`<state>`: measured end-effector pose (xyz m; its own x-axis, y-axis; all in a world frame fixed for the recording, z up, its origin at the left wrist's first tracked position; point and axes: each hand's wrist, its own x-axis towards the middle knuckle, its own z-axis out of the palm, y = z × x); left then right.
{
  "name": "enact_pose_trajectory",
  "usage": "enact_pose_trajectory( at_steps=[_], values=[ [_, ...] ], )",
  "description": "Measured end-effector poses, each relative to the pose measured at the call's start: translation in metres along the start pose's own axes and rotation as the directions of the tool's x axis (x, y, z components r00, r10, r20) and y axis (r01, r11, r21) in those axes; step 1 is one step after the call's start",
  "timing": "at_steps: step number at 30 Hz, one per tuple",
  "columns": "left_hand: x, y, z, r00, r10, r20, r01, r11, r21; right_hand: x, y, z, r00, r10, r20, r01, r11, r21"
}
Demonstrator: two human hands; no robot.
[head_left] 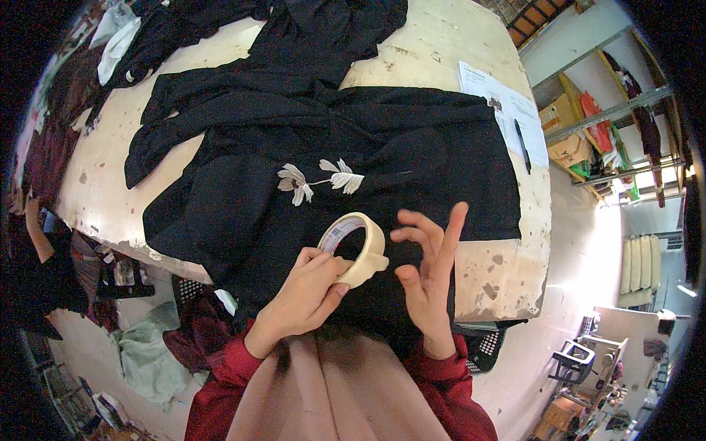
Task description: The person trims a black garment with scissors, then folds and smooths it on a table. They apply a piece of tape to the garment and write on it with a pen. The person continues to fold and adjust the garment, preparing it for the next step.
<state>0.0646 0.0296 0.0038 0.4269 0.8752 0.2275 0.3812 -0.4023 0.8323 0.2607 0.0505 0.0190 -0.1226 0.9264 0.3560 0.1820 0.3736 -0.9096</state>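
My left hand (307, 291) grips a roll of cream masking tape (371, 253) by its lower rim, with the fingers reaching into the ring. A short tape end sticks out at the roll's right side. Just right of the roll, my right hand (430, 272) is raised with its fingers spread and the index finger pointing up; I see nothing held in it. Beneath both hands a black garment (412, 147) lies spread on the table, and part of it hangs over the near edge. Two pale flower appliqués (296, 184) sit on the garment, beyond the tape roll.
The worn cream table (500, 283) carries more dark cloth (316, 37) at the far side. A printed sheet (529, 110) and a black pen (523, 147) lie at right. Black crates (485, 349) stand below the near edge. Another person's arm (38, 231) shows at far left.
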Motion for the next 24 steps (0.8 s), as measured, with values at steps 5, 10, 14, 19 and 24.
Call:
enact_pose_trajectory(
  at_steps=[5, 10, 14, 19, 24],
  values=[
    [-0.003, 0.000, 0.001, 0.999, 0.002, -0.037, -0.003, 1.000, -0.019, 0.005, 0.001, -0.005, 0.989, 0.048, 0.138, -0.043, 0.998, -0.039],
    [0.000, -0.001, -0.002, 0.999, 0.051, 0.004, -0.051, 0.999, -0.020, -0.001, 0.001, 0.004, 1.000, 0.000, -0.028, -0.006, 0.973, -0.232],
    [0.003, 0.002, -0.002, 0.999, 0.047, -0.024, -0.046, 0.999, 0.006, -0.007, 0.000, 0.004, 0.985, -0.158, -0.070, 0.120, 0.919, -0.375],
    [0.006, -0.006, -0.004, 0.995, 0.028, -0.093, -0.019, 0.995, 0.096, -0.022, -0.011, 0.000, 0.944, -0.322, 0.068, 0.316, 0.827, -0.464],
    [0.014, 0.004, -0.003, 0.999, 0.008, -0.044, -0.004, 0.997, 0.082, -0.040, -0.005, -0.007, 0.933, -0.357, 0.048, 0.344, 0.841, -0.418]
  ],
)
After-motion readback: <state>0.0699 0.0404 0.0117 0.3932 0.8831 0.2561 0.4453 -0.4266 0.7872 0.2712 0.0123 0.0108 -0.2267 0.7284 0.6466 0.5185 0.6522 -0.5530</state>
